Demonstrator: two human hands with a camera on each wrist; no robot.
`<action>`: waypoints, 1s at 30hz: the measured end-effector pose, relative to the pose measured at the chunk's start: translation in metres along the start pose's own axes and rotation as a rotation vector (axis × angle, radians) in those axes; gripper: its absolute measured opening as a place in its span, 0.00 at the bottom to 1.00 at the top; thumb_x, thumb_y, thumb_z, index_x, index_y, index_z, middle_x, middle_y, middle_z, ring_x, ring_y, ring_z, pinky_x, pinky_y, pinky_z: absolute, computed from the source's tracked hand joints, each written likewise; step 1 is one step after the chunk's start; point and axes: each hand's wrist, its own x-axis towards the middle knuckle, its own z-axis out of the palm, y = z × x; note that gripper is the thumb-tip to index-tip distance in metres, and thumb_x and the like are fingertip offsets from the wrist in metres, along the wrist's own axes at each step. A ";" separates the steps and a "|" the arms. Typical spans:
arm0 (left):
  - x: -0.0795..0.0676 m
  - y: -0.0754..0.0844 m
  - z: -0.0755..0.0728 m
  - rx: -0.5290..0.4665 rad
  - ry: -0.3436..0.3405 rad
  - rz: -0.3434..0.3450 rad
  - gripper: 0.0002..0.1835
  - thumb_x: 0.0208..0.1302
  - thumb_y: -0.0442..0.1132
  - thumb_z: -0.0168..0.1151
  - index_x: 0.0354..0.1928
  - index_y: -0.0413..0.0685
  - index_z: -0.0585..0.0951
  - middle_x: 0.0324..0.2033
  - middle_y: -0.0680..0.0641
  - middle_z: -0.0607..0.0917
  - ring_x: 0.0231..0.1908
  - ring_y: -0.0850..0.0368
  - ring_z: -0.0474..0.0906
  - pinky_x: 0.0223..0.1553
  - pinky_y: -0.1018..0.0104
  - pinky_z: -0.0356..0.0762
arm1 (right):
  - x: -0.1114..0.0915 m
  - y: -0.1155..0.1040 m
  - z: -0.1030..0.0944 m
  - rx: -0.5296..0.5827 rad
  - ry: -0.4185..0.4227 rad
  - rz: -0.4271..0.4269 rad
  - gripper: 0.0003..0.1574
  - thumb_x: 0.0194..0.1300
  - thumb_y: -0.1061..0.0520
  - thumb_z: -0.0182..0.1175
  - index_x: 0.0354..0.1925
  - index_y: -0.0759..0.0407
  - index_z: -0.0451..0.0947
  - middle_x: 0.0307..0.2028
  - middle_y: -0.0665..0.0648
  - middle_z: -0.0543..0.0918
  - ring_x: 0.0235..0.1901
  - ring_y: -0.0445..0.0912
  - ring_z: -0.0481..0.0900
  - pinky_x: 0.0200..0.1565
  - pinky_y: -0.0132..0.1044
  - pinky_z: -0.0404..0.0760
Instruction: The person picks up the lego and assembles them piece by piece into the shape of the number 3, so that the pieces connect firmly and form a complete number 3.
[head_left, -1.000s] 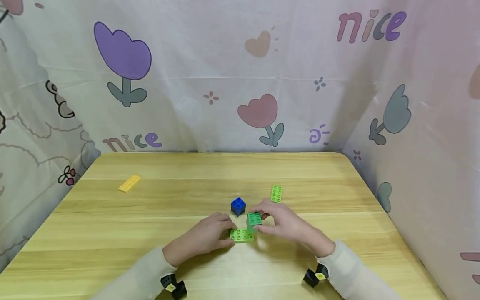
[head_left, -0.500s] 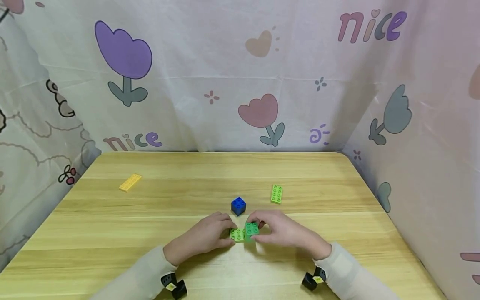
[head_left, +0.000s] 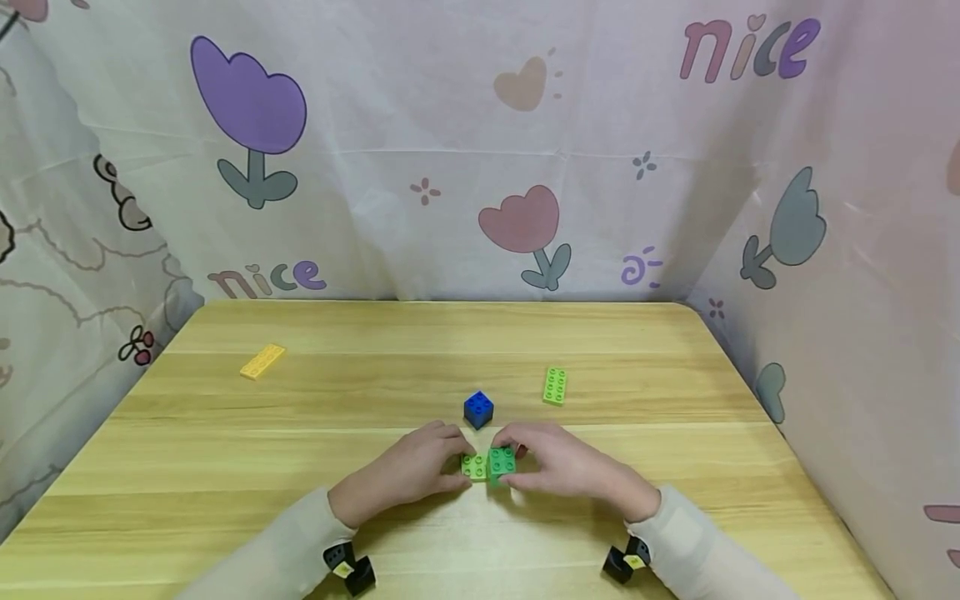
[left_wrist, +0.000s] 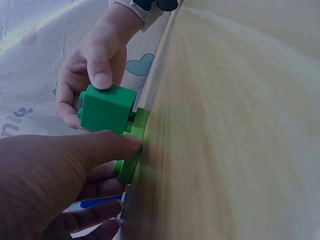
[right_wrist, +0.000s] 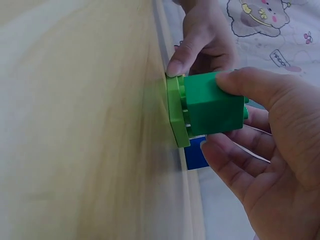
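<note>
A yellow strip [head_left: 262, 362] and a lime strip [head_left: 555, 387] lie farther back on the wood-grained table [head_left: 375, 392], a blue block [head_left: 478, 410] nearer. Our right hand [head_left: 570, 460] pinches a smooth-sided, boxy green block [head_left: 501, 462] over the right end of the studded lime plate [head_left: 474, 468], which our left hand [head_left: 407, 468] grips.

Close wrist views of green block [left_wrist: 106, 111]
</note>
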 end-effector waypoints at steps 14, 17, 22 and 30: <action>0.001 -0.003 0.002 0.006 0.016 0.023 0.18 0.60 0.52 0.70 0.47 0.49 0.85 0.40 0.55 0.82 0.44 0.57 0.76 0.47 0.61 0.77 | 0.002 -0.003 0.003 -0.062 0.065 0.034 0.23 0.63 0.51 0.67 0.55 0.53 0.75 0.45 0.44 0.79 0.42 0.35 0.76 0.46 0.33 0.79; 0.001 -0.002 0.001 0.004 0.012 0.017 0.19 0.60 0.52 0.70 0.47 0.49 0.85 0.40 0.55 0.82 0.44 0.57 0.76 0.47 0.61 0.77 | 0.002 -0.001 0.005 -0.069 0.074 0.027 0.23 0.63 0.52 0.68 0.55 0.54 0.75 0.45 0.44 0.79 0.42 0.35 0.76 0.46 0.33 0.79; 0.001 -0.002 0.001 0.000 0.005 0.008 0.19 0.60 0.52 0.70 0.48 0.49 0.85 0.40 0.55 0.81 0.44 0.58 0.76 0.46 0.61 0.77 | 0.002 -0.001 0.005 -0.074 0.079 0.030 0.24 0.63 0.53 0.68 0.56 0.54 0.75 0.45 0.44 0.79 0.42 0.35 0.77 0.45 0.33 0.79; 0.000 -0.002 0.001 -0.005 0.002 0.006 0.19 0.60 0.51 0.70 0.48 0.49 0.85 0.40 0.55 0.81 0.43 0.58 0.76 0.46 0.61 0.77 | 0.003 0.001 0.006 -0.072 0.081 0.033 0.24 0.62 0.52 0.69 0.54 0.53 0.76 0.44 0.43 0.79 0.41 0.35 0.76 0.45 0.32 0.79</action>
